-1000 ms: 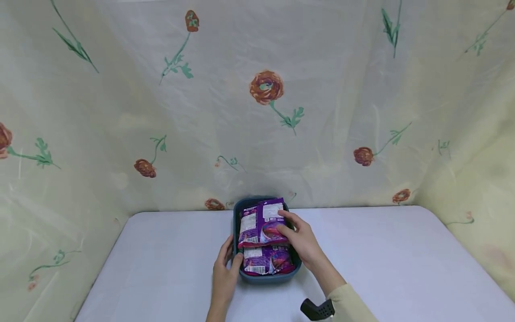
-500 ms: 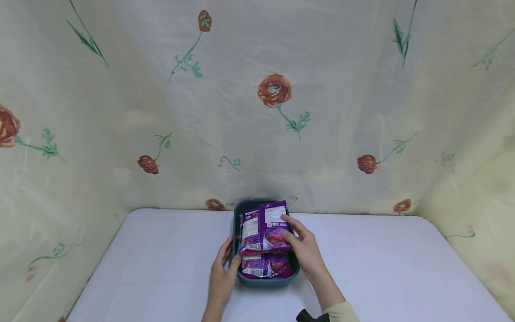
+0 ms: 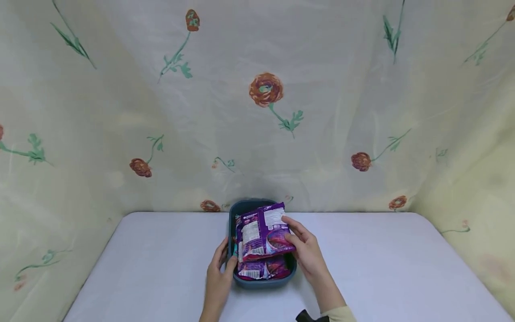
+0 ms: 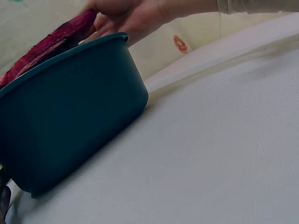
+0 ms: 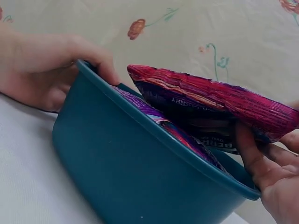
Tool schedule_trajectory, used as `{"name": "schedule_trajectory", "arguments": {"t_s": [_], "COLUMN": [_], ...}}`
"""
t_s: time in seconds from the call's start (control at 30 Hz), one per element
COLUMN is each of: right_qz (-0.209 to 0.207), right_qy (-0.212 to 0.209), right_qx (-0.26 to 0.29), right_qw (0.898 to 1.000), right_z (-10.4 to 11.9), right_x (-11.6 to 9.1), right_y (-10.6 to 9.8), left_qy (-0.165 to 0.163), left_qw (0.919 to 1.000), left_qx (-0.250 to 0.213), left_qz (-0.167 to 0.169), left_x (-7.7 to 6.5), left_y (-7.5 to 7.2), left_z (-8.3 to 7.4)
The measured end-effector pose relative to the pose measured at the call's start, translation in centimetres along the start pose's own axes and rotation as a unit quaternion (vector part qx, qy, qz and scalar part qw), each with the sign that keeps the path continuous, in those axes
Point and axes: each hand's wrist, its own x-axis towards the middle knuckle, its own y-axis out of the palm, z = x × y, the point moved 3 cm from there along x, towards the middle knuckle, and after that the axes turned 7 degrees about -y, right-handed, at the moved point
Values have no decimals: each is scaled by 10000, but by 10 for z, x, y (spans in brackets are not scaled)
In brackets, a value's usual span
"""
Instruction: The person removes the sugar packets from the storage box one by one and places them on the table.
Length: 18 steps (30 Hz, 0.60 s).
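Observation:
A dark teal plastic tub (image 3: pixel 263 284) stands at the far edge of the table, with purple snack packets inside. My right hand (image 3: pixel 310 255) holds the upper packet (image 3: pixel 251 230) by its right side, thumb on its face. In the right wrist view this packet (image 5: pixel 210 100) slants above the rim, its near end raised over a lower packet (image 5: pixel 163 123). The lower packet (image 3: pixel 263 268) lies in the front of the tub, partly covered. My left hand (image 3: pixel 217 281) grips the tub's left rim, thumb over the edge and fingers outside.
A white-covered table (image 3: pixel 161 268) extends to both sides of the tub. Close behind it hangs a pale curtain (image 3: pixel 314 179) printed with flowers. A black device (image 3: pixel 310 316) sits by my right sleeve.
The upper packet has shifted toward me and a little right within the tub, held by my right hand. More of the packets beneath shows at its left. My left hand keeps its grip.

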Motion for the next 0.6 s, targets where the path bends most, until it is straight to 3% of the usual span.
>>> {"name": "schedule_trajectory", "arguments": {"t_s": [0.6], "right_qz": [-66], "right_qy": [81], "right_qx": [225], "right_qw": [9997], "right_z": [-1], "right_x": [4], "right_y": [-7], "left_qy": [24], "left_qw": [9999], "left_qx": [-86], "left_qz": [92], "left_x": [0], "left_y": [-2], "left_z": [2]}}
